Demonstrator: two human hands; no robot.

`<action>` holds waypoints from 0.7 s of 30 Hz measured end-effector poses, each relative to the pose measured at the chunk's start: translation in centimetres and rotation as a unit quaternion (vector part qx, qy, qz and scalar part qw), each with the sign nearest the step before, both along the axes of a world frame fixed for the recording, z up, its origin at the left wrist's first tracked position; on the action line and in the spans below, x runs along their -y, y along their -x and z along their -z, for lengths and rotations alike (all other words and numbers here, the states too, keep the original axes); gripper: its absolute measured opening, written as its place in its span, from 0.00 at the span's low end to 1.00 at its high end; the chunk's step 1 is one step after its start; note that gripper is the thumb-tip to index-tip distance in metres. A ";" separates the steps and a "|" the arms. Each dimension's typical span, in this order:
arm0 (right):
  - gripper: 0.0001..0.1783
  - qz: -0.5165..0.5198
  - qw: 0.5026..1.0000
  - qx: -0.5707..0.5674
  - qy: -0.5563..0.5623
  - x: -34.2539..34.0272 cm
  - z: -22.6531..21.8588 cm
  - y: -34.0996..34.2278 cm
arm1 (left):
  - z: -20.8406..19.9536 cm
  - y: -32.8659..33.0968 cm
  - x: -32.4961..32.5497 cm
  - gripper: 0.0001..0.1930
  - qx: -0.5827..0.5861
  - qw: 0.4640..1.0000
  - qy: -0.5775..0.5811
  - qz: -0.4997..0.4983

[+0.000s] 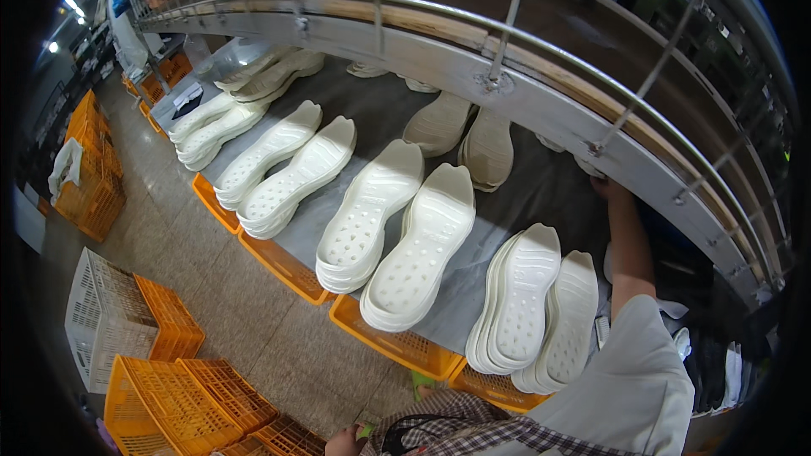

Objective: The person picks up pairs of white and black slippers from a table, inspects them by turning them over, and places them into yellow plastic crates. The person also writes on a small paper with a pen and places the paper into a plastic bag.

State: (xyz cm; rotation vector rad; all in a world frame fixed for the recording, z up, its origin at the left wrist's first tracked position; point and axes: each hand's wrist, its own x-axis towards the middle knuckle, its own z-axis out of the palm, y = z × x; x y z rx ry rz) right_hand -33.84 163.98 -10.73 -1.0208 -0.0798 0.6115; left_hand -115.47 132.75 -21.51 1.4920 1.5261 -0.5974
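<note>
My right arm stretches forward over the table to the metal rail. My right hand (599, 187) is in shadow beneath it, against the near end of a pale shoe sole (589, 167). Its fingers are mostly hidden. My left hand (343, 441) hangs low at the bottom edge, partly cut off, near a green slipper (365, 431); its finger pose is unclear. Between my arms and the far left, white shoe soles lie in stacked pairs: a near right stack (528, 295), a middle stack (422, 253) and a left stack (300, 173). Shaded soles (487, 150) lie behind them.
A metal guard rail (541, 93) runs above the grey table (312, 241). Orange crates (397, 339) sit under the table's edge. More orange crates (173, 405) and a white crate (100, 312) stand on the floor at left. Dark and white items (718, 371) are at right.
</note>
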 end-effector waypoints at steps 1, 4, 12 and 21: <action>0.19 -0.019 0.999 -0.025 -0.042 0.8 -0.6 0.3 | 0.0 0.1 -0.4 0.30 0.007 1.000 0.000 -0.004; 0.19 -0.097 0.982 -0.082 -0.143 4.4 -3.9 3.4 | -0.1 1.2 -1.5 0.31 0.018 1.000 0.018 0.010; 0.23 -0.353 0.933 -0.073 -0.016 23.2 -17.5 29.4 | -5.7 3.5 -4.2 0.29 0.164 0.973 -0.147 0.076; 0.42 -0.530 0.677 0.505 0.076 30.4 -14.0 62.9 | -19.7 1.7 -6.1 0.31 0.741 0.520 -0.095 -0.413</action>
